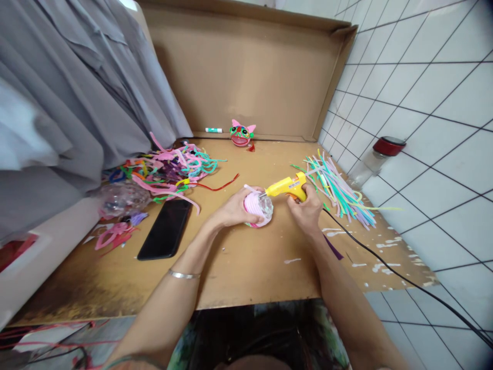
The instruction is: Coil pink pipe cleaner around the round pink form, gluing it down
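My left hand is closed around a small clear plastic piece wrapped in pink and white pipe cleaners, its clear end turned to the right. A loose pipe cleaner end sticks up at its top. My right hand grips a yellow hot glue gun by its handle. The gun points left, with its metal nozzle at the wrapped piece's upper rim; whether it touches cannot be told. A black cord runs from the gun to the lower right.
Tangled colourful pipe cleaners and a black phone lie left. Straight pipe cleaners and a red-lidded jar are right. A pink-eared animal figure and a glue stick stand by the cardboard wall.
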A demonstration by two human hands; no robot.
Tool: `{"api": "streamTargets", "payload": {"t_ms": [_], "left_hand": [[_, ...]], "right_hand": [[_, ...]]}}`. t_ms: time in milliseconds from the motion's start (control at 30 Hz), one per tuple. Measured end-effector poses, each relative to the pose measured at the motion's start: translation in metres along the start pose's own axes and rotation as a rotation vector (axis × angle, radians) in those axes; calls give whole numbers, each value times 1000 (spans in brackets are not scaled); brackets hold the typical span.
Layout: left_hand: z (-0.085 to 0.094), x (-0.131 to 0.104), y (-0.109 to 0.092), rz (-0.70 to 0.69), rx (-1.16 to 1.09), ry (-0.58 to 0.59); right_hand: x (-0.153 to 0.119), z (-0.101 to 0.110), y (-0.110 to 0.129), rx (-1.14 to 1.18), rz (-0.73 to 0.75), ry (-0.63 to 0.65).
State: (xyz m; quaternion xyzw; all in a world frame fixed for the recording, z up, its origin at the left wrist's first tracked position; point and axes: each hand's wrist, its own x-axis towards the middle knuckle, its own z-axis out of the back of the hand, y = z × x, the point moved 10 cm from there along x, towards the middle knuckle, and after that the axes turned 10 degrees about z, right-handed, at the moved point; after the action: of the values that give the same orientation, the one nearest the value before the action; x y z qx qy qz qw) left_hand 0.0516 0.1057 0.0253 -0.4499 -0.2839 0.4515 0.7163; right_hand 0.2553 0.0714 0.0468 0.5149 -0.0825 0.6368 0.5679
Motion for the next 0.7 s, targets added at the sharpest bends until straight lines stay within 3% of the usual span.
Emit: {"api": "streamTargets", "payload": {"t_ms": [700], "left_hand": [[0,0,3,2,-4,-1]], "right_hand": [[4,8,1,39,44,-79]]}}
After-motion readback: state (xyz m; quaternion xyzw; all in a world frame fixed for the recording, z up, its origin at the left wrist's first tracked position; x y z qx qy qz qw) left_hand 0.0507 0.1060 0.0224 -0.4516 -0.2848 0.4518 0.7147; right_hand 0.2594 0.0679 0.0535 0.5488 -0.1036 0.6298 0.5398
